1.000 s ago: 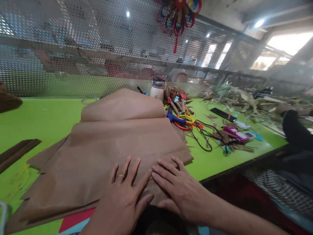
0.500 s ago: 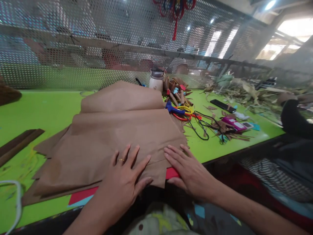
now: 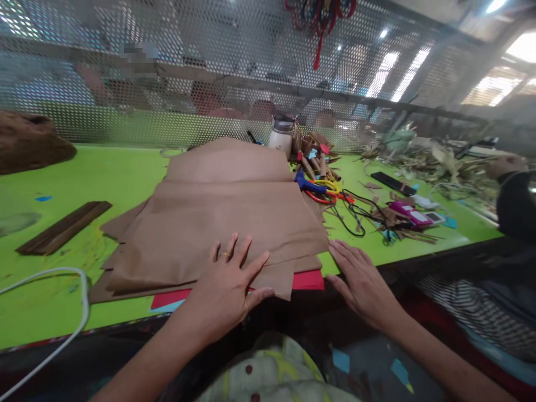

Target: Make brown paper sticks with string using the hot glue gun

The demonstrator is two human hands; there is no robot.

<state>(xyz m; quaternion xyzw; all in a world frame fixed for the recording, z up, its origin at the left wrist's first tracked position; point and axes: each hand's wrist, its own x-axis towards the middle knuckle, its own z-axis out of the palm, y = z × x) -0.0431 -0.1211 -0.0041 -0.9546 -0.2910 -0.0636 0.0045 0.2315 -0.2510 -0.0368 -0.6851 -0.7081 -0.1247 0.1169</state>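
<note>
Large brown paper sheets (image 3: pixel 226 212) lie stacked on the green table, their edges uneven and a fold running across the top one. My left hand (image 3: pixel 232 279) rests flat on the lower part of the top sheet, fingers spread, a ring on one finger. Just off the stack's right edge is my right hand (image 3: pixel 355 276), fingers stretched out and holding nothing; its fingertips are close to the paper's corner. Red paper (image 3: pixel 309 280) sticks out from under the brown sheets near both hands. A strip of light blue paper (image 3: pixel 167 307) shows beneath it at the left.
Blue-handled tool (image 3: pixel 310 183), yellow and red scissor-like handles and a black cord lie right of the stack. Behind stand a bottle (image 3: pixel 282 134) and small brown paper rolls. A phone (image 3: pixel 392 183) and pink device (image 3: pixel 412 215) lie farther right. A white cable (image 3: pixel 86 296) crosses the left front.
My right hand has slid off the paper to the right, past its edge. My left hand stays on the sheet. The view has turned slightly left.
</note>
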